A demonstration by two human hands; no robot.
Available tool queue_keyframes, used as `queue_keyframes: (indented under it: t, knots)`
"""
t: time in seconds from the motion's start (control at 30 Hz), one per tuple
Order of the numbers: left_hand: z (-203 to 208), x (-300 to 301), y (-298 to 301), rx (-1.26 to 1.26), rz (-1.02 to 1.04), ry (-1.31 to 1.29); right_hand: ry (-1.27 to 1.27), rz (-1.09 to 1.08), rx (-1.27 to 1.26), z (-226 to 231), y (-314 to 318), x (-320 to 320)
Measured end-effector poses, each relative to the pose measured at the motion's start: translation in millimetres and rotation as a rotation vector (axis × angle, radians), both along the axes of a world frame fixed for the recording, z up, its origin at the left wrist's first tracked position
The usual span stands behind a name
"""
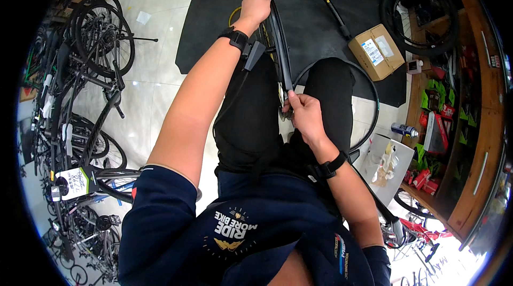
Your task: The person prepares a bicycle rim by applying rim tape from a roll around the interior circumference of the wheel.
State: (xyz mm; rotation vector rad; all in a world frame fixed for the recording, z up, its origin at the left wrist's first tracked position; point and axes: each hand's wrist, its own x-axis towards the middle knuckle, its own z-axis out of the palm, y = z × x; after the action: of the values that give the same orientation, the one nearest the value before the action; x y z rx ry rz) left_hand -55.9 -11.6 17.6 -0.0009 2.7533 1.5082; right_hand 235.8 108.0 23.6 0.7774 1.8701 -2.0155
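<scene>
A bicycle wheel (280, 40) stands nearly edge-on between my knees, its black rim or tyre running away from me and spokes showing at its side. At the wheel's far end my left hand (255, 8) is closed around the black edge. Nearer my lap, my right hand (305, 116) pinches the same edge between thumb and fingers. Whether the black band is tyre or bare rim I cannot tell. A small black boxy device (255, 55) with a cable sits beside the wheel, by my left wrist.
A black mat (214, 35) covers the floor ahead. On it are an open-spoked wheel (419, 18) and a cardboard box (376, 52). A thin black hoop (376, 99) curves around my right knee. A spray can (404, 130) stands near the wooden shelves (473, 184); several bicycles (96, 35) line the left.
</scene>
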Motion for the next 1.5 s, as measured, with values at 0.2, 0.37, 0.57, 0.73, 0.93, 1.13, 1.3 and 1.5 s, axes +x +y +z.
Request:
queue_keyframes:
  t: [0.2, 0.37, 0.57, 0.73, 0.93, 1.13, 1.3, 1.5]
  knots:
    - [-0.5, 3.1, -1.8, -0.018, -0.004, 0.027, 0.028, 0.011, 0.045, -2.3, -1.7, -1.9]
    - [-1.6, 4.0, -10.9, -0.032, 0.045, -0.002, 0.038, 0.021, 0.121, -1.7, -5.3, -10.5]
    - [7.9, 44.7, -7.0, -0.174, 0.057, 0.059, 0.113, 0.030, 0.203, -7.6, -3.6, -14.2]
    - [9.2, 139.2, 8.3, -0.312, -0.121, 0.191, 0.106, 0.018, 0.232, -1.9, -6.7, -24.7]
    - [0.7, 156.5, -0.1, -0.050, -0.270, 0.109, 0.132, 0.025, 0.187, -0.7, -5.3, -42.3]
    - [5.0, 140.9, -1.6, -0.094, -0.204, 0.158, 0.165, -0.002, 0.065, 9.2, -2.9, -47.3]
    - [5.9, 115.3, -1.7, -0.088, -0.145, 0.080, 0.251, 0.017, 0.106, 26.9, 3.0, -57.1]
    - [5.1, 67.1, 1.7, -0.144, 0.004, 0.161, 0.234, 0.053, 0.082, 28.3, -2.5, -64.5]
